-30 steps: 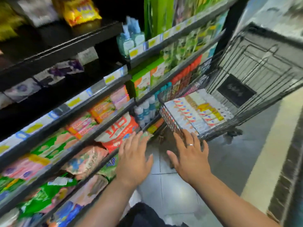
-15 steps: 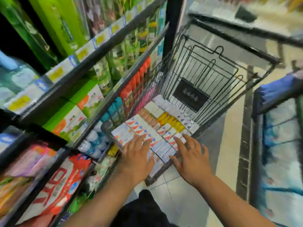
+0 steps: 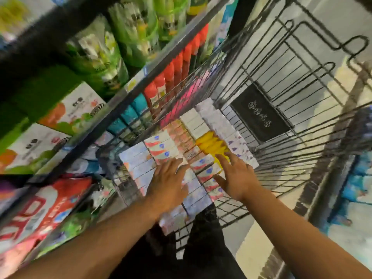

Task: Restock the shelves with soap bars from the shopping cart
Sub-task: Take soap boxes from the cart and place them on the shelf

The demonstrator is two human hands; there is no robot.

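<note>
Hovering left hand (image 3: pixel 167 186) and right hand (image 3: pixel 235 178), spread and empty, over soap bars (image 3: pixel 161 147) in the cart (image 3: pixel 281 63) at 12 o'clock, probably for a two-handed scoop.

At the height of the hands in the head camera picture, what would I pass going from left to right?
Red-and-white bag on the shelf → left hand → right hand, both hands open over the soap boxes → wire side of the shopping cart → blurred blue packs.
</note>
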